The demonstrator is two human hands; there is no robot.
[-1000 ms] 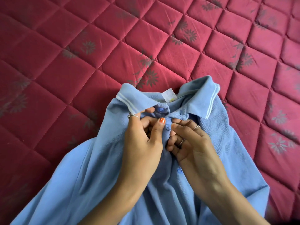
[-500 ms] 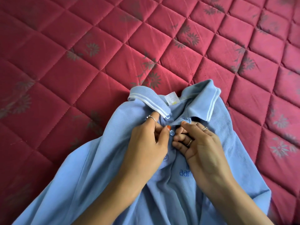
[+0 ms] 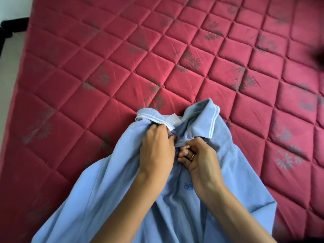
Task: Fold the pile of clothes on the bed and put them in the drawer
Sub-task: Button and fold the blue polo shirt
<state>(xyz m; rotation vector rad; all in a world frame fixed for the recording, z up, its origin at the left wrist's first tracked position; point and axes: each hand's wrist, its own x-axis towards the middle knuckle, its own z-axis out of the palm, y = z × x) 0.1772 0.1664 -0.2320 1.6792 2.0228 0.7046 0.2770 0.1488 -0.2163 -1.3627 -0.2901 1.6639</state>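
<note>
A light blue polo shirt (image 3: 108, 186) lies front-up on the red quilted mattress (image 3: 122, 67), collar pointing away from me. Its collar (image 3: 208, 118) has white stripes and a white label shows inside the neck. My left hand (image 3: 156, 151) grips the left side of the button placket just under the collar. My right hand (image 3: 198, 156) pinches the right side of the placket, fingers curled into the cloth. The two hands nearly touch over the buttons, which they hide. No drawer or other clothes are in view.
The mattress fills most of the view, with bare quilted surface beyond and to both sides of the shirt. Its left edge (image 3: 21, 71) borders a pale floor strip. A dark blurred shape (image 3: 318, 55) sits at the right border.
Both hands have moved up the placket toward the collar and closed together. The view has pulled back, so more mattress and its left edge show.
</note>
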